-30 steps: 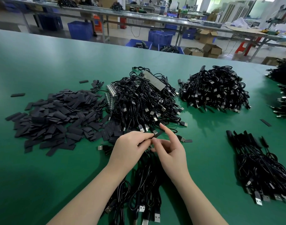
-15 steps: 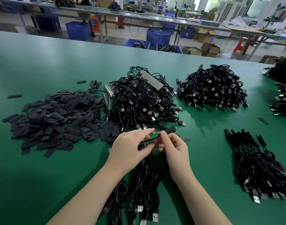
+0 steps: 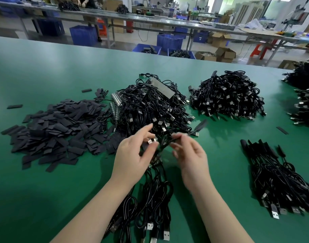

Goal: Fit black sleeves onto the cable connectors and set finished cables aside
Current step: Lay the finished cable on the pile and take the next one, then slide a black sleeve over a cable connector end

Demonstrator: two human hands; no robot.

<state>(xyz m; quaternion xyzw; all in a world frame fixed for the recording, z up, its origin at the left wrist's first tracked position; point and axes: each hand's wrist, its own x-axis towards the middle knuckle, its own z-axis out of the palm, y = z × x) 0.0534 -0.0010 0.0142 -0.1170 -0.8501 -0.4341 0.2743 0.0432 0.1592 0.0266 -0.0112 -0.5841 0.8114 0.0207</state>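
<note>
Since the previous frames the sleeve (image 3: 201,124) left the right hand (image 3: 190,155) and flew toward the pile (image 3: 153,106). Right hand pinched a cable (image 3: 165,143); left hand (image 3: 134,155) held a connector (image 3: 150,141). Sleeving probably must restart.

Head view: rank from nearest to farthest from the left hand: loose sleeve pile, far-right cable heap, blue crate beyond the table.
From the left hand:
1. Loose sleeve pile, on the table just to its left.
2. Far-right cable heap, across the table, up and right.
3. Blue crate, on the floor past the table's far edge.
</note>
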